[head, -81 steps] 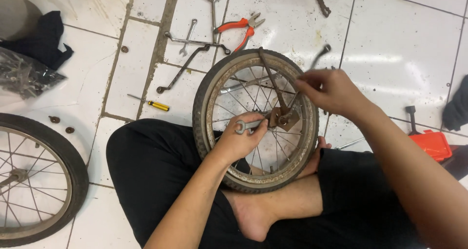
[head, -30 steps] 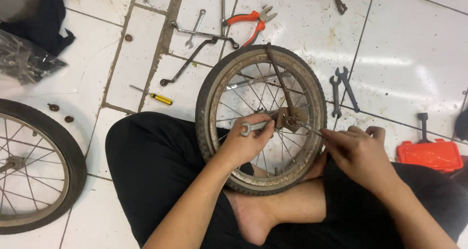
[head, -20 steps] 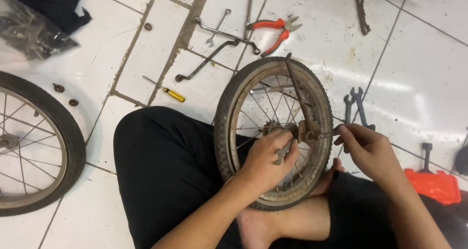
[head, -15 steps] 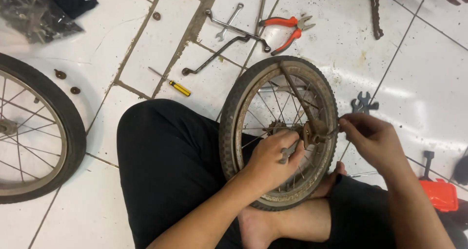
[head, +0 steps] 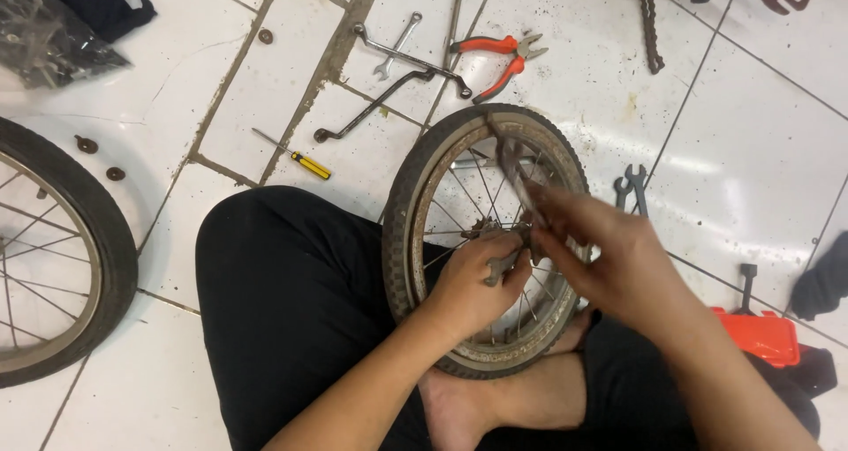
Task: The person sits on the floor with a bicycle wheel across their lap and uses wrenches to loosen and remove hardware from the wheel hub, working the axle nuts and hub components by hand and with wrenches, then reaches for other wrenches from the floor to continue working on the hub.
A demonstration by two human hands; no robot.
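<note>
The right hand (head: 618,261) has come back from the floor at the person's right side, where it reached toward the pair of wrenches (head: 629,186) about 1 second earlier, and now sits at the hub (head: 495,232) of the small wheel (head: 481,239), fingers curled close around something thin there; motion blur hides what it grips, so I cannot tell its hold for certain. This suggests that work has resumed at the hub with both hands. The left hand (head: 473,283) is closed around a small flat wrench (head: 502,265) just below the hub, as it was in the earlier frames. The wheel rests on the person's crossed legs, its lower rim against the foot (head: 459,407), tilted so its face looks up at the camera; its axle therefore points roughly up toward the viewer. A thin dark bar (head: 512,173) runs from the hub toward the top of the rim, away from the person. On the tiled floor (head: 751,124) beyond lie orange-handled pliers (head: 495,58), a yellow-handled screwdriver (head: 296,155), a chain (head: 649,22) and a second wheel (head: 53,257) at the left.
</note>
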